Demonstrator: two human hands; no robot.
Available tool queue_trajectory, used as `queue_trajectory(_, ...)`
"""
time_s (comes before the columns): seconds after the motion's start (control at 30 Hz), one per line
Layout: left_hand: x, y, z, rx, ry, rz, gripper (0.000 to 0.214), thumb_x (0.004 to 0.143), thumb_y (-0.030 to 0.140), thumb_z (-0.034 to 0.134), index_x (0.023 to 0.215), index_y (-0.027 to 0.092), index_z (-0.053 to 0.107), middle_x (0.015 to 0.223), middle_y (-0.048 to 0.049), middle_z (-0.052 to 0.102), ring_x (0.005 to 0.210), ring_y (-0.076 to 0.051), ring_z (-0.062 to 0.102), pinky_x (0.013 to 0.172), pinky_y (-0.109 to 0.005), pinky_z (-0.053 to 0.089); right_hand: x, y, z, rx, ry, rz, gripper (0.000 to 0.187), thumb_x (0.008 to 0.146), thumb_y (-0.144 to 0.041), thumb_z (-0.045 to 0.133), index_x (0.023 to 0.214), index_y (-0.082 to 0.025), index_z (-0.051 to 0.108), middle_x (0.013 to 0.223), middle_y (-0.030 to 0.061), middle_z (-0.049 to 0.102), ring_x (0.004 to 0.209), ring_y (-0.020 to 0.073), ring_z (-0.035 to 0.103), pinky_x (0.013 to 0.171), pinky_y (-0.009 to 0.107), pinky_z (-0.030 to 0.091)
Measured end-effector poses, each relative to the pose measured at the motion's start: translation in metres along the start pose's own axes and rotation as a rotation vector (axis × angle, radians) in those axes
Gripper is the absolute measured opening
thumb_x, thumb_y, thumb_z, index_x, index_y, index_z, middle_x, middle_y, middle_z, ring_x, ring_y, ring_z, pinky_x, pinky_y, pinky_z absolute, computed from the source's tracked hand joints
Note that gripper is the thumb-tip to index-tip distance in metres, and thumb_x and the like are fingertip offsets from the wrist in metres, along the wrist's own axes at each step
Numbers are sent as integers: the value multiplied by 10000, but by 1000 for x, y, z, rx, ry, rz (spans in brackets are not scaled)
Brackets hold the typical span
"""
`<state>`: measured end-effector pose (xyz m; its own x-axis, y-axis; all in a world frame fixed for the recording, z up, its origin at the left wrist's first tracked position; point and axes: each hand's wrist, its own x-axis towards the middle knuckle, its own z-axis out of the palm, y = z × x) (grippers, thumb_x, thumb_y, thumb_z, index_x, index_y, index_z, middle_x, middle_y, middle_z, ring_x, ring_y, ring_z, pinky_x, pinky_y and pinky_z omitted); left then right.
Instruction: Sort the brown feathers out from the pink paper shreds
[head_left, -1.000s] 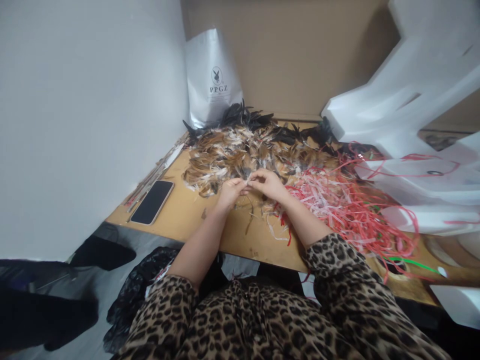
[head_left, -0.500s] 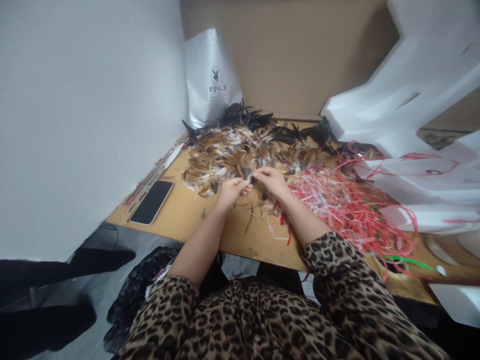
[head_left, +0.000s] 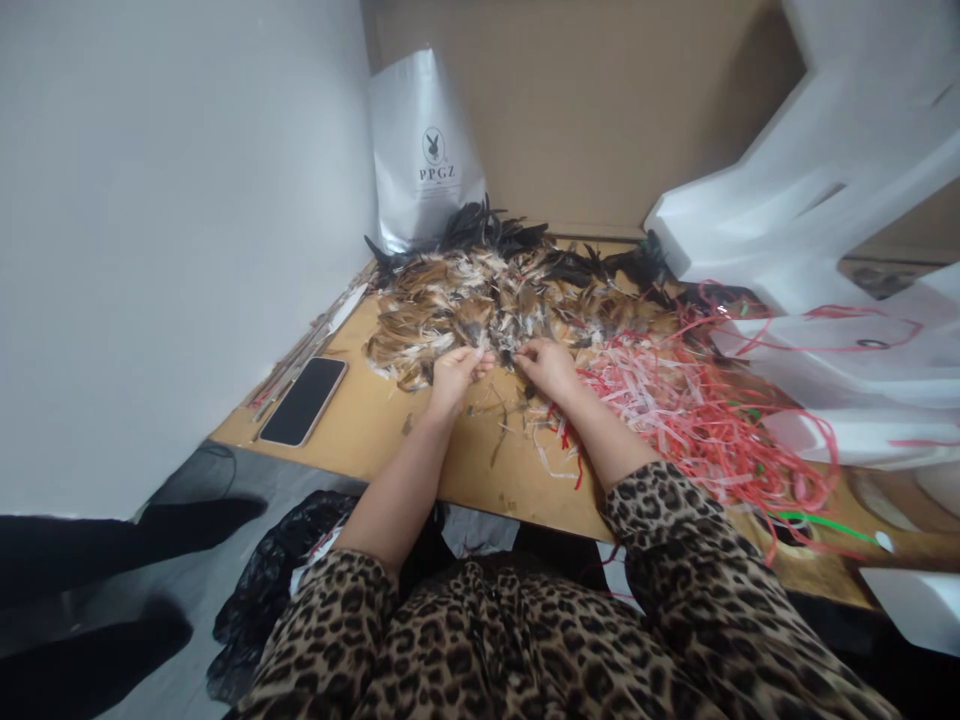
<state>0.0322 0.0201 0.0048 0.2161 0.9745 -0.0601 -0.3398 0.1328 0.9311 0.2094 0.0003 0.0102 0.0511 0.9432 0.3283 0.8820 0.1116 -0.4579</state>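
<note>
Reaching over the table [head_left: 360, 420], the left hand [head_left: 459, 374] and right hand [head_left: 547, 366] stand slightly apart, fingers curled; whether either pinches anything, I cannot tell. Just beyond lies the feather pile [head_left: 427, 318], likely placed there for short reach: brown and white, tousled, with dark plumes [head_left: 487, 232] farthest, in front of the silver bag [head_left: 405, 150].

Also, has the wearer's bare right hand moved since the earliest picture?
Yes: the bare right hand has shifted slightly rightward, judged against the shiny silver bag with the black rabbit logo.
</note>
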Motion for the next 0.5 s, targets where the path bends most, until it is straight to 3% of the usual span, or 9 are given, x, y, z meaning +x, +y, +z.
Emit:
queue_trajectory(0.27,1,-3,0,22,-17,0,243,648,352,673,728,126,638,747,-65,680,579,-73,578,544,-185,394,3,-10,8,-130,67,36,400,719,-508,569,928,-175,643,842,104,627,769,217,554,653,301,372)
queue_trajectory(0.4,2,-3,0,29,3,4,241,640,351,678,713,126,633,727,-60,676,568,-75,574,527,-187,384,5,-12,12,-159,53,-10,213,773,-345,517,772,-183,656,814,94,627,779,210,553,691,312,366)
queue_trajectory(0.5,2,-2,0,24,21,15,248,636,356,684,704,123,629,715,-56,672,562,-70,571,518,-178,383,6,-7,13,3,102,-9,178,756,-262,497,711,-180,647,773,70,622,750,183,549,702,301,378)
